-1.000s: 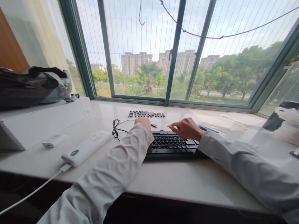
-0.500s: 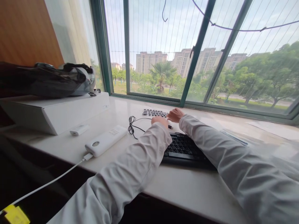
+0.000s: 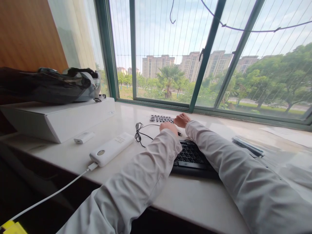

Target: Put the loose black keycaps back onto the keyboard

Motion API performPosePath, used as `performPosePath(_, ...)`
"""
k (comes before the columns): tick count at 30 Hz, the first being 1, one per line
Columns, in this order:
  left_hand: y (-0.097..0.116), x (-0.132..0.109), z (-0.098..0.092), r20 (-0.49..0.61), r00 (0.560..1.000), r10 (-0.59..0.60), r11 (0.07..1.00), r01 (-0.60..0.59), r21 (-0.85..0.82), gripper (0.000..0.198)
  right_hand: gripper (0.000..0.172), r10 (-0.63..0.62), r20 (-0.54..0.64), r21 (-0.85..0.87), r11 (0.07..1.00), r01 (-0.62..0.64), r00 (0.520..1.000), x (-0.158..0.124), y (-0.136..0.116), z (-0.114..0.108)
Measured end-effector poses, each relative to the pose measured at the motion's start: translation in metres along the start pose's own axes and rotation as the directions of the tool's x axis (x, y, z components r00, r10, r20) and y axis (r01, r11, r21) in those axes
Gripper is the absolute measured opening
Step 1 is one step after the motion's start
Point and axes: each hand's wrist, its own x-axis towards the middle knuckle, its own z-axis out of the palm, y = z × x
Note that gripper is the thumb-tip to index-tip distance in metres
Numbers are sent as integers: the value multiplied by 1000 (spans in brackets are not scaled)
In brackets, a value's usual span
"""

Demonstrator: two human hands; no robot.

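Counter clutter.
White power bank, small white stick and white box well left of the left hand; pens off right.

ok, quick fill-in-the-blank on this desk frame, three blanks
1. The power bank has a ___ lead plugged into its near end.
2. The right hand is at the dark keycaps, which lie between the black keyboard and the ___.
3. The coiled cable to the left of the left hand is ___.

Missing words: white; window; black.
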Motion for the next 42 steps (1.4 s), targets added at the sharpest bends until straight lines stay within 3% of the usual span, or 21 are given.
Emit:
performPosePath(3, 0, 1, 1, -48, 997, -55, 997, 58, 49, 37, 33, 5, -29, 10, 1000, -5, 1000, -6, 3, -9)
performPosePath(7, -2, 2, 0, -65, 998, -27, 998, 31, 56, 39, 36, 33, -87, 35, 999, -30, 996, -31, 8, -27)
performPosePath(12, -3, 6, -5, -4, 999, 42, 999, -42, 8, 43, 38, 117, -165, 127, 987, -97, 979, -100, 9, -48)
performPosePath(14, -2, 9, -8, 84, 986, 142, 989, -138, -54, 37, 36, 179, -194, 212, 968, -137, 965, -135, 6, -54)
performPosePath(17, 1, 11, -11, 231, 887, 400, 897, -329, -294, 36, 31, 257, -226, 341, 925, -170, 940, -181, 0, -61)
performPosePath(20, 4, 8, -11, 291, 770, 568, 774, -378, -508, 44, 29, 316, -253, 417, 888, -192, 914, -210, -9, -64)
performPosePath(27, 8, 4, -4, 397, 703, 590, 758, -313, -572, 58, 29, 198, -350, 369, 927, -60, 916, -226, -20, -56)
performPosePath(30, 9, 6, -1, 414, 704, 577, 760, -276, -588, 60, 30, 206, -397, 426, 904, -19, 895, -228, -23, -53)
performPosePath(35, 9, 7, -1, 471, 649, 598, 752, -251, -610, 59, 34, 281, -397, 556, 831, -14, 874, -231, -27, -50)
performPosePath(42, 6, 9, 0, 464, 703, 539, 808, -278, -519, 59, 33, 359, -325, 694, 719, -37, 875, -230, -30, -48)
